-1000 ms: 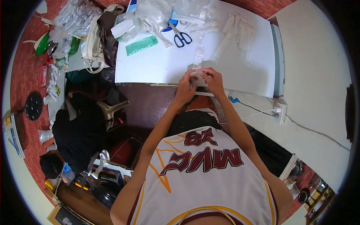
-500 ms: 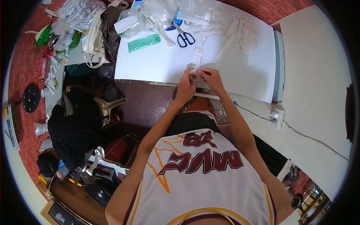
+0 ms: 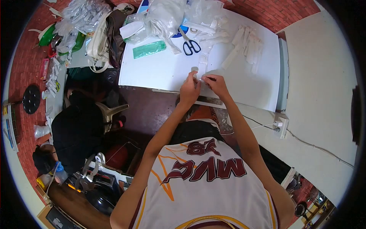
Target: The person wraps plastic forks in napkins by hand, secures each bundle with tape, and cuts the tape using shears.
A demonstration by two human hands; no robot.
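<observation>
I see my left hand [image 3: 189, 89] and right hand [image 3: 216, 84] both pinching a small white strip [image 3: 201, 73] in a tight grip. It lies at the near edge of the white table [image 3: 167, 70]. Scissors [image 3: 191, 45] lie farther back, well apart.

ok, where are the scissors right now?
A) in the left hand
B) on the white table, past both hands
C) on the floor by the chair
B: the black-handled scissors lie on the white table beyond the left hand and right hand, touched by neither.
</observation>
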